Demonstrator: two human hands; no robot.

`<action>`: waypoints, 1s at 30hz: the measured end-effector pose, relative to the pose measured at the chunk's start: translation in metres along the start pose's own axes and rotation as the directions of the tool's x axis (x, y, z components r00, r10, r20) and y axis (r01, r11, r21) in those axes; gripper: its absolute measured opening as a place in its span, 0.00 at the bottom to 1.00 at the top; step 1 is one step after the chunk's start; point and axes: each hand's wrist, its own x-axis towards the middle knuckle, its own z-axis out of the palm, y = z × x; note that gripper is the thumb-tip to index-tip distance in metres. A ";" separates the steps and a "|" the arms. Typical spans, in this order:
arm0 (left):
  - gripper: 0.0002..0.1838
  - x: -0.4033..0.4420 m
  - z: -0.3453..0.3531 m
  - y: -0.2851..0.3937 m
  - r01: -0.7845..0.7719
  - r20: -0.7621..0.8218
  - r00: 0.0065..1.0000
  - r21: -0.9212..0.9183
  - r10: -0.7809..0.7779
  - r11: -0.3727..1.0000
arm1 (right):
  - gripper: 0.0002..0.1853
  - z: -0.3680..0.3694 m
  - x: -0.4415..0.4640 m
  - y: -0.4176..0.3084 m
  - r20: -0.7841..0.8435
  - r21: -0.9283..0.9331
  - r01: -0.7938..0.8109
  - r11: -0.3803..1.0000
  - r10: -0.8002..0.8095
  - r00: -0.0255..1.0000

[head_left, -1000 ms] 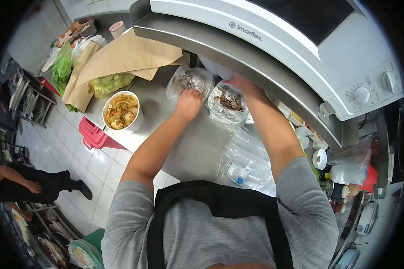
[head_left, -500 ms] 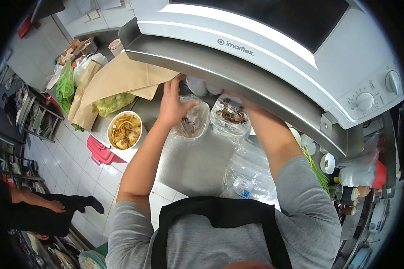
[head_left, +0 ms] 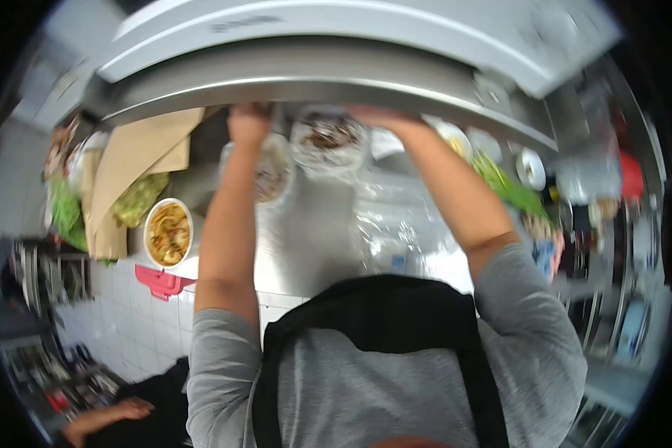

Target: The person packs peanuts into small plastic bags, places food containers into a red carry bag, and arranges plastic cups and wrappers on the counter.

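Note:
My left hand (head_left: 250, 125) reaches in at the shelf edge, behind the left plastic-lined tub (head_left: 282, 183), which holds brownish pieces. Its fingers are blurred and partly hidden by the shelf. Beside it stands a second plastic-lined tub (head_left: 328, 158) with dark brown, dried-looking pieces. My right hand (head_left: 377, 116) extends under the same edge, just behind and right of that second tub, its fingers hidden. What either hand touches back there cannot be made out.
A steel shelf (head_left: 313, 88) carrying a white oven (head_left: 396, 30) overhangs the counter (head_left: 306, 239). Left are brown paper (head_left: 138, 157), a bowl of cooked food (head_left: 169, 233) and a red lid-like item (head_left: 160, 282). Clear plastic (head_left: 396, 224) and greens (head_left: 511, 183) lie right. Another person's hand (head_left: 134, 408) shows lower left.
My head view has turned and blurred. My left hand, spread above the left tub before, has gone further under the shelf edge. The other person appears lower and nearer.

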 end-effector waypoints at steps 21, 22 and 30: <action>0.31 -0.200 -0.154 0.203 -0.174 0.095 0.946 -0.658 0.310 0.732 | 0.25 -0.005 -0.305 -0.020 -0.281 0.313 -0.153 0.937 0.245 0.928; 0.32 -0.196 -0.156 0.209 -0.147 0.188 0.916 -0.663 0.354 0.734 | 0.25 0.000 -0.305 -0.015 -0.229 0.306 -0.230 0.924 0.306 0.924; 0.25 -0.188 -0.173 0.255 -0.369 0.191 0.830 -0.516 0.524 0.773 | 0.19 0.002 -0.284 0.005 -0.187 0.097 -0.119 0.988 0.136 0.973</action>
